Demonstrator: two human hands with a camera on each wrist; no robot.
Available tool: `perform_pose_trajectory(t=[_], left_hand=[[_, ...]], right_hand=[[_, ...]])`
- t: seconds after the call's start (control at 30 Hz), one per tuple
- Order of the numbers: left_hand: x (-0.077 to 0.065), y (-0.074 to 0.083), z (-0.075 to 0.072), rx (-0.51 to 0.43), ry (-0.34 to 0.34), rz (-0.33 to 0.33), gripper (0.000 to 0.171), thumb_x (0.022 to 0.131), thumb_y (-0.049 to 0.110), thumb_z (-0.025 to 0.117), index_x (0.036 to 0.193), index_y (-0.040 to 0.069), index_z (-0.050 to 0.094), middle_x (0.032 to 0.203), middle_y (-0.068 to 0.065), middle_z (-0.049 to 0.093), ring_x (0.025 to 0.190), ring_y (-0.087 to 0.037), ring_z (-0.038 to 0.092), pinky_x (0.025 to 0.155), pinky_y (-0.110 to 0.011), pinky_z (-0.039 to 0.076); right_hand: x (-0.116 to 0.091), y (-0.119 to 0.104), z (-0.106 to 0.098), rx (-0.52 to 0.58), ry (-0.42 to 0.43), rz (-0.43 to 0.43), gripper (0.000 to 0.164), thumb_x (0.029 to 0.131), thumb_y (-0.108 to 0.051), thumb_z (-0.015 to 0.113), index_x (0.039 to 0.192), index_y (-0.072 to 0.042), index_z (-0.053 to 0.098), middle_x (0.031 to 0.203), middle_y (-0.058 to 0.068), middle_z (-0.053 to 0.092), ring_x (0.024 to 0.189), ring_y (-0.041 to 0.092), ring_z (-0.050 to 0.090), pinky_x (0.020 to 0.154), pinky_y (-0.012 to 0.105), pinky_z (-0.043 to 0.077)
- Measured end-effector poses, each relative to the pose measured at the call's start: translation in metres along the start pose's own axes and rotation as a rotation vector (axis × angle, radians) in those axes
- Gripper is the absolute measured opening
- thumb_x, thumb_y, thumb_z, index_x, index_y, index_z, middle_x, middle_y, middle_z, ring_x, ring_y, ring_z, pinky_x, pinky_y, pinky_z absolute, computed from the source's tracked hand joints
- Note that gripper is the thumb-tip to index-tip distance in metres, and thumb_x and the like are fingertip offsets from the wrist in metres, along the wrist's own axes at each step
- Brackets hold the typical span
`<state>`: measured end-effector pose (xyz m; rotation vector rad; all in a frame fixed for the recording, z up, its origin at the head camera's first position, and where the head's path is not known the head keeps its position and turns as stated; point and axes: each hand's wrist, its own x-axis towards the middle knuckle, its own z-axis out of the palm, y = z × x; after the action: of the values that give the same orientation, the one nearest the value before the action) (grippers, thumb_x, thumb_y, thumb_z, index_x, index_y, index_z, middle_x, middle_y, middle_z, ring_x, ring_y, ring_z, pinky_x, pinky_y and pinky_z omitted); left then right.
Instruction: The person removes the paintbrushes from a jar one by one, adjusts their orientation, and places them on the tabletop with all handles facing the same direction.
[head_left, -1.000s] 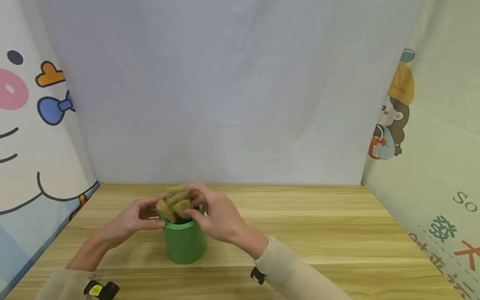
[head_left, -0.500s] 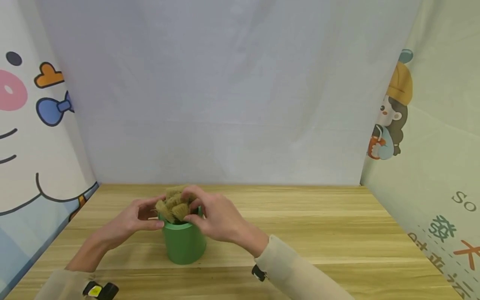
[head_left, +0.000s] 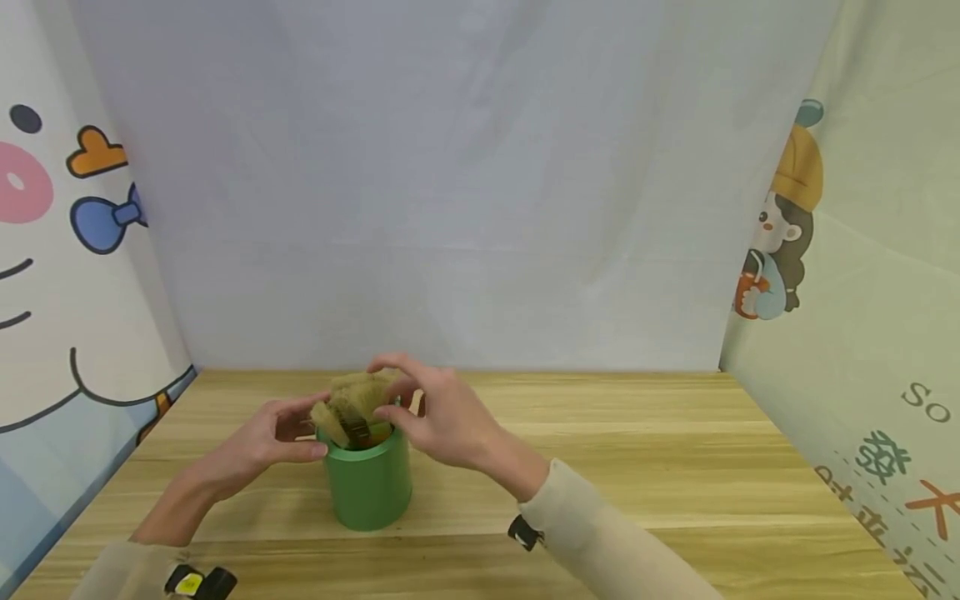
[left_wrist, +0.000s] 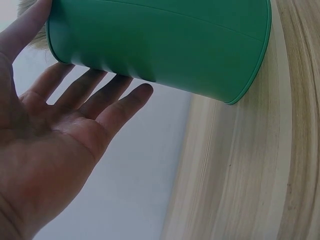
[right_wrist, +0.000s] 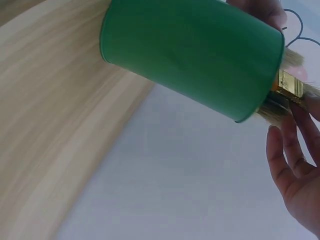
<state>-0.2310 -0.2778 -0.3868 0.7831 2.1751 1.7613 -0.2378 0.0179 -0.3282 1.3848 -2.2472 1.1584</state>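
Observation:
A green cylindrical pot [head_left: 369,492] stands upright on the wooden table, with several paintbrushes in it, pale bristles up. My left hand [head_left: 262,442] holds the pot near its rim, the thumb on the front and the fingers along the far side. In the right wrist view, a paintbrush with a gold-coloured ferrule [right_wrist: 290,86] sticks partly out of the pot, a bit of orange handle showing. My right hand [head_left: 446,421] pinches this brush near its bristles at the pot's right rim. The other brushes [head_left: 330,421] lean at the left of the opening; their handles are hidden inside.
The wood-grain table [head_left: 637,467] extends to the right and in front of the pot. A pale cloth [head_left: 465,183] hangs behind it, and printed cloths stand at both sides. Wrist cameras [head_left: 201,582] sit on both sleeves.
My right hand has risen slightly and shifted right, drawing one paintbrush up so that its ferrule and some handle show. The left hand and the pot stay nearly in place.

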Motion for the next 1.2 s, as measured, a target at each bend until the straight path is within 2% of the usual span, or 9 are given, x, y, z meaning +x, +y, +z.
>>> perform_pose_trajectory(t=[0.13, 0.3, 0.43, 0.57, 0.7, 0.8, 0.97, 1.2], left_hand=[[0.000, 0.001, 0.000, 0.006, 0.002, -0.006, 0.079, 0.101, 0.005, 0.066, 0.161, -0.014, 0.019, 0.157, -0.039, 0.036, 0.128, -0.018, 0.060, 0.096, -0.036, 0.056], [0.000, 0.001, 0.000, 0.017, 0.005, -0.024, 0.080, 0.102, 0.007, 0.066, 0.162, -0.013, 0.018, 0.159, -0.040, 0.031, 0.136, -0.044, 0.051, 0.096, -0.036, 0.056], [-0.001, 0.001, 0.001, 0.026, 0.013, -0.041, 0.081, 0.101, 0.008, 0.067, 0.163, -0.012, 0.018, 0.162, -0.041, 0.025, 0.138, -0.055, 0.044, 0.095, -0.036, 0.056], [-0.001, 0.001, 0.002, 0.035, 0.025, -0.048, 0.082, 0.100, 0.009, 0.068, 0.163, -0.012, 0.019, 0.162, -0.041, 0.023, 0.139, -0.056, 0.042, 0.095, -0.034, 0.055], [-0.001, 0.001, 0.002, 0.052, 0.029, -0.051, 0.082, 0.100, 0.009, 0.069, 0.163, -0.011, 0.020, 0.165, -0.040, 0.015, 0.141, -0.060, 0.036, 0.096, -0.031, 0.054], [-0.001, 0.001, 0.002, 0.057, 0.030, -0.053, 0.082, 0.100, 0.010, 0.069, 0.163, -0.010, 0.020, 0.166, -0.039, 0.012, 0.143, -0.061, 0.033, 0.096, -0.030, 0.054], [0.000, 0.000, 0.002, 0.046, 0.022, -0.045, 0.082, 0.100, 0.008, 0.068, 0.163, -0.011, 0.019, 0.164, -0.040, 0.018, 0.141, -0.059, 0.038, 0.095, -0.032, 0.055], [-0.001, -0.001, 0.000, 0.029, 0.014, -0.055, 0.083, 0.101, 0.009, 0.067, 0.164, -0.010, 0.015, 0.160, -0.039, 0.030, 0.140, -0.055, 0.041, 0.096, -0.035, 0.055]], right_hand=[[0.004, -0.003, -0.010, 0.036, 0.030, -0.012, 0.042, 0.099, -0.003, 0.073, 0.137, -0.012, 0.058, 0.093, 0.004, 0.076, 0.070, 0.004, 0.062, 0.061, 0.021, 0.050], [0.011, -0.005, -0.023, 0.063, 0.083, -0.049, 0.042, 0.099, 0.000, 0.073, 0.137, -0.009, 0.059, 0.090, 0.005, 0.077, 0.080, 0.009, 0.070, 0.074, 0.025, 0.056], [0.019, -0.007, -0.033, 0.109, 0.125, -0.076, 0.041, 0.098, 0.001, 0.073, 0.137, -0.008, 0.061, 0.089, 0.007, 0.077, 0.077, 0.007, 0.071, 0.069, 0.030, 0.058], [0.026, -0.011, -0.045, 0.148, 0.158, -0.074, 0.039, 0.098, 0.001, 0.073, 0.135, -0.006, 0.062, 0.089, 0.007, 0.077, 0.073, 0.006, 0.070, 0.062, 0.031, 0.055], [0.031, -0.016, -0.060, 0.188, 0.186, -0.056, 0.037, 0.098, 0.002, 0.073, 0.133, -0.004, 0.062, 0.093, 0.008, 0.078, 0.076, 0.012, 0.073, 0.063, 0.031, 0.053], [0.035, -0.020, -0.073, 0.223, 0.197, -0.054, 0.037, 0.097, 0.005, 0.072, 0.133, -0.002, 0.062, 0.093, 0.010, 0.077, 0.076, 0.017, 0.074, 0.066, 0.033, 0.057], [0.038, -0.023, -0.092, 0.257, 0.214, -0.041, 0.038, 0.096, 0.008, 0.072, 0.132, 0.000, 0.062, 0.092, 0.012, 0.077, 0.076, 0.025, 0.073, 0.069, 0.039, 0.061], [0.028, -0.009, -0.105, 0.303, 0.224, 0.072, 0.038, 0.097, 0.008, 0.071, 0.132, 0.001, 0.062, 0.094, 0.015, 0.078, 0.079, 0.028, 0.075, 0.070, 0.043, 0.063]])
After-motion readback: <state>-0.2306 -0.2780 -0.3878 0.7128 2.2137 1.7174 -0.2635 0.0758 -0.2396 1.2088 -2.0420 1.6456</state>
